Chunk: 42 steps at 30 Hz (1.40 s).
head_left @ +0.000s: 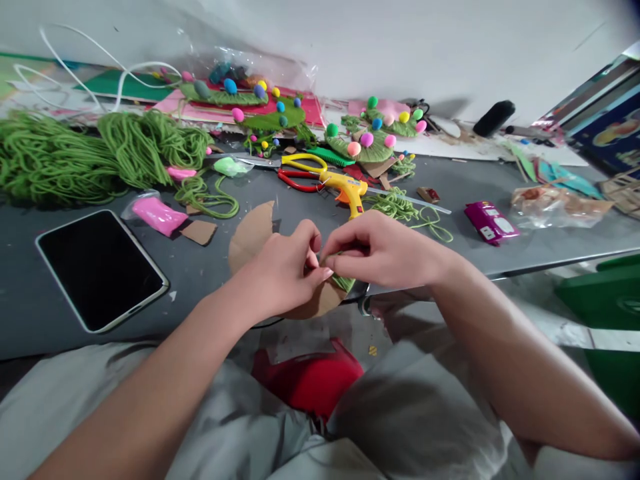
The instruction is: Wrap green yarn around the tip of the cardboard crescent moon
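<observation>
A rounded piece of brown cardboard (250, 237) lies under my hands at the table's front edge, partly hidden by them. Strands of green yarn (344, 283) lie across its right side. My left hand (283, 267) is closed over the cardboard, its thumb and curled fingers pinching at the yarn. Close against it, my right hand (383, 252) is also closed, thumb and index finger pinching the yarn from the right; the exact grip is partly hidden. Just behind the hands lies a yellow hot glue gun (347, 189) with a clear glue stick.
A tablet (103, 270) and bundles of green yarn (55, 160) are on the left. Scissors with yellow and red handles (303, 172) lie behind. Leaf shapes with pom-poms (367, 148) line the wall. A purple packet (491, 223) sits right, near the table edge.
</observation>
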{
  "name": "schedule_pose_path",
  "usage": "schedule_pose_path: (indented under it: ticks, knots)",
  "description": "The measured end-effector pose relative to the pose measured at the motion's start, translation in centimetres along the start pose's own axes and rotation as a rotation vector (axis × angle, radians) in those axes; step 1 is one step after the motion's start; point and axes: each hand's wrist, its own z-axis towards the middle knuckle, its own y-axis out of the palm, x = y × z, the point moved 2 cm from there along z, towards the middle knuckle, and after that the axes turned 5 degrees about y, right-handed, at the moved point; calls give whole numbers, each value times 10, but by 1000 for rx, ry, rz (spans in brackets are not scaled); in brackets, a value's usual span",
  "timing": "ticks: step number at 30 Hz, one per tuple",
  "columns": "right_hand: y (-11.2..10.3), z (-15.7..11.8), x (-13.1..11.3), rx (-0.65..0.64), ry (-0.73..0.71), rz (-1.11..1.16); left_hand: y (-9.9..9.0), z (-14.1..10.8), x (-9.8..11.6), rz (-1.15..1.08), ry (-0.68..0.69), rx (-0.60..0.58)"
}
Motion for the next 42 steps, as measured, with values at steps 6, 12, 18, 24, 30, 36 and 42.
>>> schedule_pose_path:
  ticks: [6, 12, 18, 24, 30, 36, 42]
  knots:
    - [0, 2, 3, 42, 47, 106, -2, -1, -4, 27, -11, 4]
    - [2, -1, 7, 33, 85, 135, 3, 1, -15, -61, 0, -42]
    - [2, -16, 14, 85, 85, 165, -1, 5, -21, -35, -46, 85]
    - [5, -24, 24, 246, 88, 124, -16, 6, -17, 7, -43, 355]
    - [5, -22, 27, 284, 81, 130, -20, 4, -13, -60, -25, 477]
    - [1, -20, 32, 284, 126, 176, -24, 2, -8, -110, -16, 481]
    - [2, -18, 37, 295, 130, 327, -27, 1, -5, -110, 23, 451]
